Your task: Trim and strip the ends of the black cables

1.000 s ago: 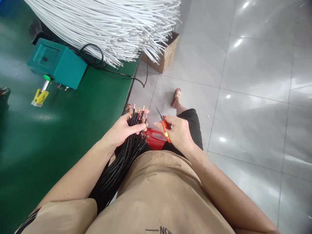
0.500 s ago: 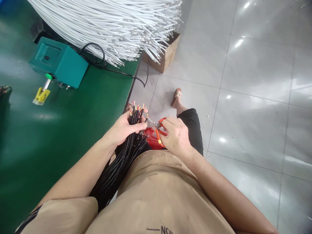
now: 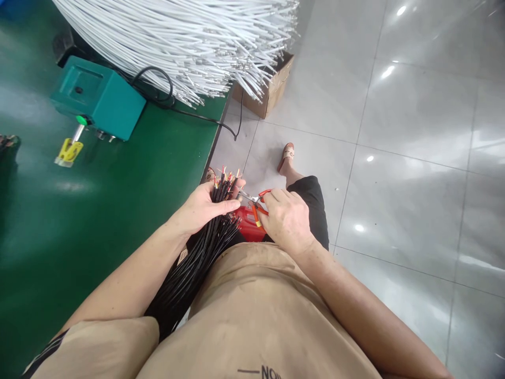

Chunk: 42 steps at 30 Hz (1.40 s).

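While left hand (image 3: pixel 201 210) grips black cables (image 3: pixel 209 231), right hand (image 3: pixel 289 218) clasps pliers (image 3: pixel 256 199); cardboard box (image 3: pixel 274 93) open, contents hidden.

Glossy grey tiled floor (image 3: pixel 410 210) — bright reflections, green tabletop (image 3: pixel 118 210) alongside

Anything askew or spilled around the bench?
Mildly odd: white cables overhang the edge of the green table near a cardboard box, and a black cord droops off it too; both might snag. No spill stands out.
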Each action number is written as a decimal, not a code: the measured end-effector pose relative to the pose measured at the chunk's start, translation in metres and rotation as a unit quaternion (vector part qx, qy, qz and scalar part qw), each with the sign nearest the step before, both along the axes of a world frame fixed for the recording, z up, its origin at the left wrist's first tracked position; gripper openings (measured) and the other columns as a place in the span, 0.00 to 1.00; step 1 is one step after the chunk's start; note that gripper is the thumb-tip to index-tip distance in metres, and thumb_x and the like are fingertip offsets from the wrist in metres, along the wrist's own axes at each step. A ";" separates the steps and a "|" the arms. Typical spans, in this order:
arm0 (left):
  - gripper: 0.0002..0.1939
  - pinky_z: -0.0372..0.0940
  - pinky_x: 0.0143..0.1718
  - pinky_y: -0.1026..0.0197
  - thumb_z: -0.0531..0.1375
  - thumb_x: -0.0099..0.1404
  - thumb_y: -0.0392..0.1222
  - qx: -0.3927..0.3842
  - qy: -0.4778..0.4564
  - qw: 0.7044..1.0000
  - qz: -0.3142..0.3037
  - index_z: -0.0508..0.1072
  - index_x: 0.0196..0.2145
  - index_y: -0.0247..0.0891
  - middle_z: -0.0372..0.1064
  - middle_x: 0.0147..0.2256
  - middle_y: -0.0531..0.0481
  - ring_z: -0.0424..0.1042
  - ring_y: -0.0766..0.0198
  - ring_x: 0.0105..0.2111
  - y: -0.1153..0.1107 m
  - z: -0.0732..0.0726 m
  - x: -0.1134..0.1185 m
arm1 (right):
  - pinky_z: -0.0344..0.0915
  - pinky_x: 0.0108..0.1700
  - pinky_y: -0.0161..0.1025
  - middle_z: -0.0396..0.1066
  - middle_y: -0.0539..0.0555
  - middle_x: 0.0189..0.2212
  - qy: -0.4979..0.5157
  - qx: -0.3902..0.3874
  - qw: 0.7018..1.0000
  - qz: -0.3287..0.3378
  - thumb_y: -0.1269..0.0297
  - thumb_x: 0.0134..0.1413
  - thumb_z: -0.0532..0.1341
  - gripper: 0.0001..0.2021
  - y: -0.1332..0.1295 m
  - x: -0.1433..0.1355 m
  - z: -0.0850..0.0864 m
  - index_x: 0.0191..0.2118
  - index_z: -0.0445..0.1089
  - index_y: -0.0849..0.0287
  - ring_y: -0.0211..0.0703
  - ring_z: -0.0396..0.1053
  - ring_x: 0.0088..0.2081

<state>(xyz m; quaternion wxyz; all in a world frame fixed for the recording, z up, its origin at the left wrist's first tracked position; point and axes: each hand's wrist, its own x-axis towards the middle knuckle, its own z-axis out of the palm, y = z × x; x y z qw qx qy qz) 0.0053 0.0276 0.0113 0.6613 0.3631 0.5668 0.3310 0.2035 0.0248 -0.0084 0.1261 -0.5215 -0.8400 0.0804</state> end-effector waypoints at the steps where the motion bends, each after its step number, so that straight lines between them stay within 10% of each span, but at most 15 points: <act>1: 0.22 0.66 0.38 0.60 0.70 0.50 0.38 0.001 -0.001 1.000 0.000 0.76 0.45 0.38 0.74 0.40 0.47 0.71 0.62 0.37 0.000 0.000 0.000 | 0.48 0.31 0.40 0.68 0.53 0.24 -0.002 -0.004 1.000 0.000 0.62 0.58 0.57 0.12 0.000 0.000 0.000 0.27 0.70 0.61 0.39 0.59 0.25; 13: 0.23 0.67 0.40 0.58 0.70 0.49 0.39 -0.004 -0.018 1.000 0.010 0.76 0.45 0.38 0.75 0.43 0.46 0.73 0.60 0.40 -0.001 -0.003 0.000 | 0.44 0.27 0.39 0.65 0.53 0.20 -0.040 0.025 0.999 0.013 0.62 0.58 0.57 0.15 -0.001 0.003 0.001 0.22 0.68 0.61 0.37 0.56 0.21; 18: 0.23 0.64 0.29 0.65 0.70 0.49 0.38 -0.003 -0.019 1.000 0.021 0.74 0.45 0.37 0.73 0.35 0.49 0.71 0.65 0.32 0.001 -0.001 0.002 | 0.43 0.24 0.36 0.59 0.48 0.17 0.104 -0.073 0.991 -0.049 0.55 0.56 0.60 0.20 0.002 0.001 0.004 0.18 0.62 0.60 0.33 0.51 0.21; 22: 0.23 0.66 0.28 0.67 0.70 0.49 0.36 -0.024 -0.053 0.997 0.040 0.72 0.44 0.36 0.73 0.35 0.51 0.71 0.69 0.28 0.001 -0.001 0.002 | 0.50 0.25 0.33 0.59 0.47 0.21 0.294 -0.144 0.938 -0.111 0.54 0.53 0.62 0.18 0.012 -0.005 0.016 0.20 0.62 0.60 0.32 0.52 0.23; 28: 0.19 0.72 0.39 0.61 0.69 0.52 0.36 -0.057 -0.078 0.995 0.034 0.74 0.43 0.36 0.72 0.48 0.42 0.71 0.54 0.49 0.000 0.004 0.004 | 0.57 0.31 0.33 0.67 0.48 0.25 0.477 -0.294 0.806 -0.193 0.63 0.49 0.61 0.06 0.028 -0.017 0.027 0.30 0.72 0.60 0.33 0.59 0.26; 32: 0.16 0.73 0.35 0.61 0.69 0.50 0.35 -0.074 -0.069 0.993 0.059 0.74 0.38 0.33 0.73 0.39 0.46 0.73 0.58 0.42 0.001 0.010 0.007 | 0.59 0.30 0.34 0.69 0.47 0.24 0.541 -0.356 0.728 -0.226 0.65 0.47 0.61 0.08 0.029 -0.025 0.031 0.32 0.75 0.60 0.33 0.61 0.25; 42: 0.14 0.69 0.35 0.60 0.68 0.54 0.38 -0.047 -0.109 0.993 0.017 0.69 0.36 0.36 0.72 0.31 0.51 0.72 0.67 0.29 0.001 0.000 0.000 | 0.61 0.29 0.33 0.64 0.45 0.19 0.606 -0.381 0.677 -0.171 0.64 0.48 0.62 0.07 0.027 -0.027 0.034 0.24 0.70 0.59 0.32 0.62 0.23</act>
